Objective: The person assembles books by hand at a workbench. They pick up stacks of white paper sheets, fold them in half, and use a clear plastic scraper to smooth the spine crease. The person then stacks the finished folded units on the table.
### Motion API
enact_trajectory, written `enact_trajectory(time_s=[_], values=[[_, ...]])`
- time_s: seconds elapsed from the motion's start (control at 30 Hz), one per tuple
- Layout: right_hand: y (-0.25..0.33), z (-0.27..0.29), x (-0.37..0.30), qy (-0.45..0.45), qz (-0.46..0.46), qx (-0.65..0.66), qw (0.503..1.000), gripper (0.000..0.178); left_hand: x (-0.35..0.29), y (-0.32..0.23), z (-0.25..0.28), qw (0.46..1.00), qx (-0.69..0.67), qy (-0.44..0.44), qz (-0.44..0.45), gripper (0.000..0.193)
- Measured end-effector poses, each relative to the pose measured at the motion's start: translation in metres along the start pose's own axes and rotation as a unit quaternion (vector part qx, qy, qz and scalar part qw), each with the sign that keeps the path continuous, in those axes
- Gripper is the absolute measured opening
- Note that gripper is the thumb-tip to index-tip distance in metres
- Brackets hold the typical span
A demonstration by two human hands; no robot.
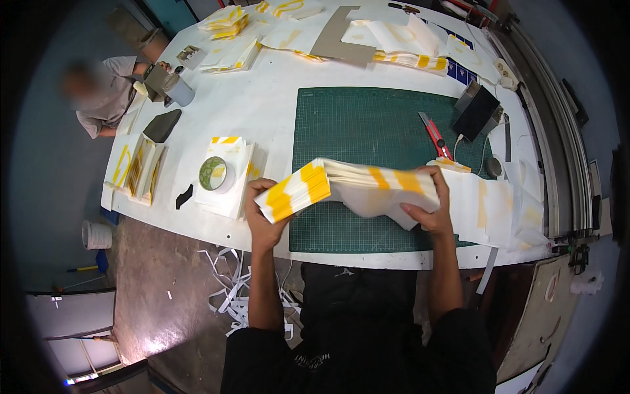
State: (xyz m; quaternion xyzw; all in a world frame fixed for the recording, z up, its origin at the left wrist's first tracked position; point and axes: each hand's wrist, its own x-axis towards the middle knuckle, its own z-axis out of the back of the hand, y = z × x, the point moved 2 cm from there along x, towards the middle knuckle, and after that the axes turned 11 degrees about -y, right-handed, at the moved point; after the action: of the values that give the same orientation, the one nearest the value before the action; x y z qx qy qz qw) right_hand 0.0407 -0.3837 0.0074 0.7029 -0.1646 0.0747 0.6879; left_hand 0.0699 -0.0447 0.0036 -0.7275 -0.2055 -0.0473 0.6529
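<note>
Between my two hands a thick stack of white paper sheets (pixel 367 176), its edges streaked with yellow, is held up and bent over the green cutting mat (pixel 367 125). My left hand (pixel 264 213) grips the stack's left end, and my right hand (pixel 432 203) grips the right end with the thumb underneath. The left part of the stack tilts down from a crease near its middle. Left of my left hand, a roll of tape (pixel 215 175) lies on another white stack (pixel 240 194). Beyond my right hand rests a red utility knife (pixel 436 136) with its blade out.
More yellow-marked paper stacks (pixel 226 56) and a grey-brown board (pixel 341 36) lie at the table's far side. A black box-shaped device (pixel 477 113) with cables stands at the right. Another person (pixel 115 92) is at the left edge. Paper strips (pixel 230 289) litter the floor.
</note>
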Motion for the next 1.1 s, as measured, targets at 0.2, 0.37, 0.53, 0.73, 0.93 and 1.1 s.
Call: enact_trajectory(time_s=[0.2,0.37,0.53,0.73,0.93,1.1], values=[[0.006,0.009,-0.004,-0.035,-0.099,0.018,0.994,0.056,0.006,0.007,0.004,0.998,0.059,0.033,-0.008,0.035],[-0.008,0.009,-0.005,-0.005,-0.028,-0.071,0.997,0.048,-0.002,0.015,0.0,0.998,0.061,-0.007,0.005,0.036],[-0.009,-0.013,-0.005,-0.075,-0.113,-0.083,0.987,0.053,-0.005,0.004,-0.03,0.994,0.085,-0.067,-0.008,0.023],[0.013,0.0,-0.008,-0.042,-0.027,-0.024,0.998,0.065,-0.02,-0.013,-0.006,0.992,0.099,0.004,-0.077,0.037],[-0.015,0.004,-0.028,-0.051,-0.084,-0.088,0.991,0.063,-0.043,0.007,0.006,0.98,0.188,0.001,-0.063,0.03],[0.002,0.005,-0.016,-0.022,-0.055,-0.043,0.997,0.061,-0.035,-0.012,0.002,0.985,0.156,0.032,-0.068,0.033]])
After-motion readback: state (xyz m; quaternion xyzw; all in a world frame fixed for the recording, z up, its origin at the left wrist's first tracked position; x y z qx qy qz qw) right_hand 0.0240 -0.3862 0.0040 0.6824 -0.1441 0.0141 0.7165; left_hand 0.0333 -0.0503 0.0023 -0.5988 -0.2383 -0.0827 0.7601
